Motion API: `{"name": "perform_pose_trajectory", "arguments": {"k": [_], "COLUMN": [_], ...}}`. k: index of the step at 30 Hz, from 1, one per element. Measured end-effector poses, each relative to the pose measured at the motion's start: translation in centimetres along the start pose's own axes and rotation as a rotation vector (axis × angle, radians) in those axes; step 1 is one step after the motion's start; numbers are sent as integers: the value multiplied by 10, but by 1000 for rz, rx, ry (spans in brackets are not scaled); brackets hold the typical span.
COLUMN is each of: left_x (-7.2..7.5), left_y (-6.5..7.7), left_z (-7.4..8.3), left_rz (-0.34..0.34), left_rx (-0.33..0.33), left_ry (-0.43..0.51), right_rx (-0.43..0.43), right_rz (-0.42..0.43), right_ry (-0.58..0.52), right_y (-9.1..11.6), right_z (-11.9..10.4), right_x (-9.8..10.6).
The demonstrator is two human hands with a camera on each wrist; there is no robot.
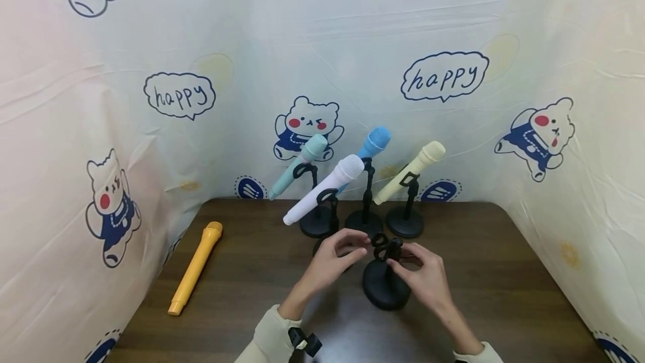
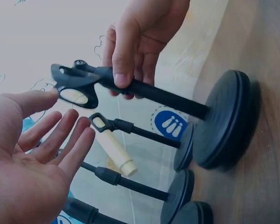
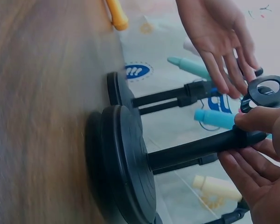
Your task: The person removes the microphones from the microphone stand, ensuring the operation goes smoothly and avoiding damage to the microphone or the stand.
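Note:
A black desktop microphone stand [image 1: 385,290] with a round base stands at the front centre of the table. My right hand [image 1: 427,278] holds its pole near the top, thumb on one side and fingers on the other. The stand's clip [image 2: 79,88] carries no microphone and points toward my left hand [image 1: 332,259]. In the left wrist view, that hand's thumb tip is right at the clip, and its fingers are loosely extended with nothing in them. A yellow-orange microphone [image 1: 195,268] lies on the table to the left.
Behind my hands, several stands hold a lavender microphone [image 1: 325,189], a mint one [image 1: 298,167], a blue one [image 1: 377,140] and a cream one [image 1: 409,172]. The brown wooden table [image 1: 504,296] meets a patterned cloth backdrop [image 1: 353,43] at the back and sides.

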State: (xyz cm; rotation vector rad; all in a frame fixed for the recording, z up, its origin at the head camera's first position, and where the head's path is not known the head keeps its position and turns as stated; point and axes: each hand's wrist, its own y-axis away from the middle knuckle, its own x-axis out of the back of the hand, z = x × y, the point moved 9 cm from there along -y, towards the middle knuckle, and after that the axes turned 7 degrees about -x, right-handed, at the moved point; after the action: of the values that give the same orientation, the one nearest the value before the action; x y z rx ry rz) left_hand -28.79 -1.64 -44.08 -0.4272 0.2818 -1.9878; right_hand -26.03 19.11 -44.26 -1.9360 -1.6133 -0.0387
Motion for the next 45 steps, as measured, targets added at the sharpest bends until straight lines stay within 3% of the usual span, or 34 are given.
{"name": "perform_pose_trajectory", "arguments": {"k": [5,14,19,30,45], "left_x": [13,54,66,72,67], "left_y": [2,4,4,-3,-22], "left_z": [-3,-11,-12,-12,-3], "left_rz": [74,337,408,412,402], "left_rx": [0,64,73,106,0], "left_ry": [-52,-185,-273,-383,-393], "right_rx": [-42,-61,-58,-73,-157], "right_rz": [24,63,83,166,248], "right_ry": [13,64,89,142,167], "right_y": [-4,-12,-15,-23,-31], "right_z": [8,19,23,33,53], "right_x": [14,36,49,77,114]}}
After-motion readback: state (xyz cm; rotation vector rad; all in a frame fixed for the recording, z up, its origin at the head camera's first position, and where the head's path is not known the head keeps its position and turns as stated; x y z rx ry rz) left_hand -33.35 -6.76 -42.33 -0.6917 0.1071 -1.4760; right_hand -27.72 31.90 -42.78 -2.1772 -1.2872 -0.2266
